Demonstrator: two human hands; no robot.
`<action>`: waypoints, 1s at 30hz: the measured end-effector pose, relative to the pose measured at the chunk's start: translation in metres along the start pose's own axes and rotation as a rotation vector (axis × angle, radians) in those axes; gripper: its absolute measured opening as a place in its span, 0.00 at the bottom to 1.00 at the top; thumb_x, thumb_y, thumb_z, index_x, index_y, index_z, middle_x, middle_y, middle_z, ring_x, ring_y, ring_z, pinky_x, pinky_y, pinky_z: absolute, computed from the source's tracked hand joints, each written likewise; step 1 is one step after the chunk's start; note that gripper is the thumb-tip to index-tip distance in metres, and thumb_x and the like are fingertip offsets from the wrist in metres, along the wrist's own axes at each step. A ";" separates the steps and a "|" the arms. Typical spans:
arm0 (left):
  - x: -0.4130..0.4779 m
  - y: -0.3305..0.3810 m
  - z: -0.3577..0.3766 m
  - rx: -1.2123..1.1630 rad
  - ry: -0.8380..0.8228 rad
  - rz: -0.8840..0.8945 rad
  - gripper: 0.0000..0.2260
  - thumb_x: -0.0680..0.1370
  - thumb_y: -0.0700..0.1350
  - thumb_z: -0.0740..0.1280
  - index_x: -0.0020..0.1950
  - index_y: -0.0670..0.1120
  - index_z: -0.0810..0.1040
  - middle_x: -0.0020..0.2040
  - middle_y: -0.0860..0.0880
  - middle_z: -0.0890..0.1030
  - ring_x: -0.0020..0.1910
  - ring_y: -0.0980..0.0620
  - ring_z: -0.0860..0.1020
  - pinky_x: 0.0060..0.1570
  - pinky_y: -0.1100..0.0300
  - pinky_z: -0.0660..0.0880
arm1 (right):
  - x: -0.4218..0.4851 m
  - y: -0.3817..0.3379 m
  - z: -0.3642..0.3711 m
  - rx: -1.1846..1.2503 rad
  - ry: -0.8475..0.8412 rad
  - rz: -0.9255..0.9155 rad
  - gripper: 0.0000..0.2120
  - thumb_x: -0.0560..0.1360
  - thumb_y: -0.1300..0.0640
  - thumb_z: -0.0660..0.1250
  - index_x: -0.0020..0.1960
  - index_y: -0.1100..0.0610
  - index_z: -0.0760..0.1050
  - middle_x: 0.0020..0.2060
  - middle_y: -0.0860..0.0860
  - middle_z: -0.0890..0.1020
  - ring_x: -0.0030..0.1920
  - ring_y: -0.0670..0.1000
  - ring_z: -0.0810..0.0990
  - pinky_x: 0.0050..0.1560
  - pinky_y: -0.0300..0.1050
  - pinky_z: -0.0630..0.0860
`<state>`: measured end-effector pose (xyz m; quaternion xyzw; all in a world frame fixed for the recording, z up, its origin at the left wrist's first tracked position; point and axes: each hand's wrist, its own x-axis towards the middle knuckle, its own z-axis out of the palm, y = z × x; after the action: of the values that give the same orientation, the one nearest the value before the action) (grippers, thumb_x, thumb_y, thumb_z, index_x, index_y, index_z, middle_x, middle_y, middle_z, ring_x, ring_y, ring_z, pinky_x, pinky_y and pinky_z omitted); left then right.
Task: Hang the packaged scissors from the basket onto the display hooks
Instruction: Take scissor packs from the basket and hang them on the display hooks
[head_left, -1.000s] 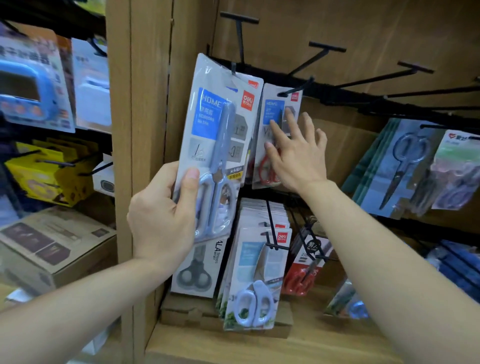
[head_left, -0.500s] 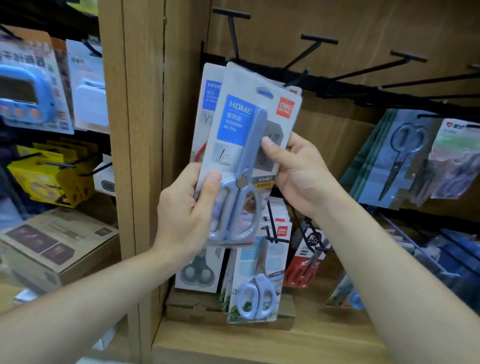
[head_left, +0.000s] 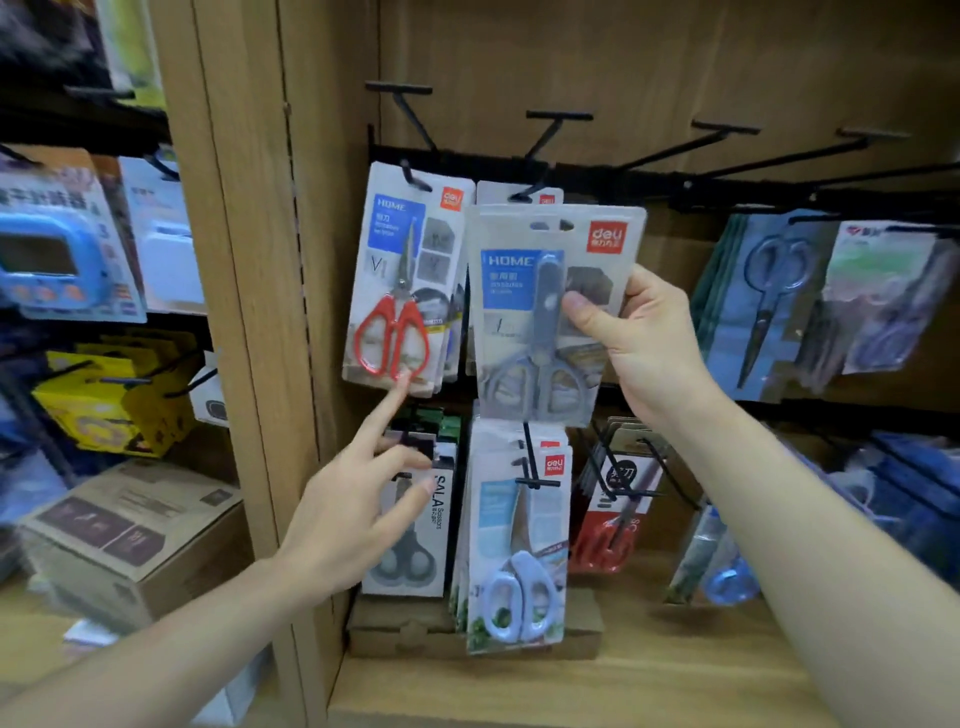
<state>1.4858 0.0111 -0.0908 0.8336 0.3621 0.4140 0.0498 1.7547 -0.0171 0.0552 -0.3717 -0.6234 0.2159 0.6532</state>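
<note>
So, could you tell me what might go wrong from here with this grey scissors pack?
The grey scissors pack is pinched at one side by the right hand, its slot not yet on the hook; it may tilt and miss. The left hand, touching the red scissors pack, could push it askew.

The grey-handled scissors in a clear blister pack (head_left: 519, 322) are hiding most of the white-carded pack (head_left: 493, 193) hanging behind. The blue timer package (head_left: 47, 260) is appearing blurred, the left edge cropping it.

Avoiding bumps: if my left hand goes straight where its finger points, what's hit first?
The red-handled scissors pack: the index fingertip of the left hand looks at its bottom edge, though depth is unclear.
</note>
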 end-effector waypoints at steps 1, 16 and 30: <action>-0.004 -0.001 0.002 -0.014 -0.018 -0.003 0.11 0.82 0.62 0.62 0.53 0.58 0.79 0.79 0.63 0.65 0.66 0.62 0.75 0.52 0.56 0.79 | 0.000 0.002 0.000 -0.002 0.008 0.014 0.13 0.78 0.67 0.71 0.59 0.54 0.81 0.54 0.48 0.88 0.58 0.51 0.85 0.57 0.51 0.83; -0.010 -0.007 0.007 -0.044 -0.057 -0.059 0.06 0.78 0.51 0.70 0.53 0.59 0.76 0.71 0.64 0.73 0.59 0.61 0.78 0.44 0.59 0.81 | 0.011 -0.013 0.015 -0.084 0.086 0.077 0.11 0.80 0.60 0.70 0.63 0.54 0.79 0.57 0.49 0.86 0.59 0.48 0.84 0.58 0.56 0.84; -0.011 -0.004 0.004 -0.054 -0.074 -0.075 0.07 0.78 0.48 0.72 0.53 0.58 0.77 0.71 0.64 0.73 0.46 0.68 0.78 0.41 0.68 0.77 | 0.017 -0.024 0.025 -0.060 0.162 0.103 0.15 0.81 0.59 0.70 0.66 0.55 0.77 0.59 0.49 0.85 0.60 0.49 0.84 0.56 0.55 0.84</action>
<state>1.4824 0.0082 -0.1019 0.8326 0.3797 0.3904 0.1009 1.7284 -0.0141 0.0833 -0.4390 -0.5547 0.1995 0.6781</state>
